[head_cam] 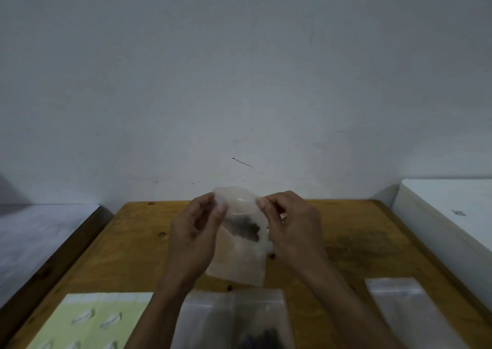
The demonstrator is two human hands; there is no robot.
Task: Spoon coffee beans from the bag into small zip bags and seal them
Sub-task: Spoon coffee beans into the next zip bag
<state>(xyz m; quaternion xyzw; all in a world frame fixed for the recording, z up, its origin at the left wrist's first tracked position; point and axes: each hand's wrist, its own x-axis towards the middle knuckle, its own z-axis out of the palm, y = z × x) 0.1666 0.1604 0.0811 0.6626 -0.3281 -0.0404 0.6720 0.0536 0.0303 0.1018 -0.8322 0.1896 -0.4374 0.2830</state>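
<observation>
Small zip bag (pixel 241 238): it is hanging in the air over the middle of the surface, held up between both hands — thin, cloudy-clear plastic, a soft rectangle bowing a little near its top.
Coffee beans (pixel 246 229): a dark clump is showing through the film about halfway down the bag; it is too blurred to make out single beans.
Left hand (pixel 195 229): its fingers are curling in and pinching the bag's upper left edge.
Right hand (pixel 291 226): its thumb and fingers are pinching the upper right edge, level with the other hand.
Step in hand: judging by both grips at the mouth, the sealing is going on — the filling of this bag looks done.
Next move: it is calling for a firm press run along the whole zip strip, with the bag kept upright so nothing spills.
Big bag (pixel 234 322): clear and flat, it is lying at the near edge with dark contents at the bottom.
Empty zip bags (pixel 394 298): glossy, lying flat to the right.
Surface (pixel 127 247): yellowish wood with dark knots.
</observation>
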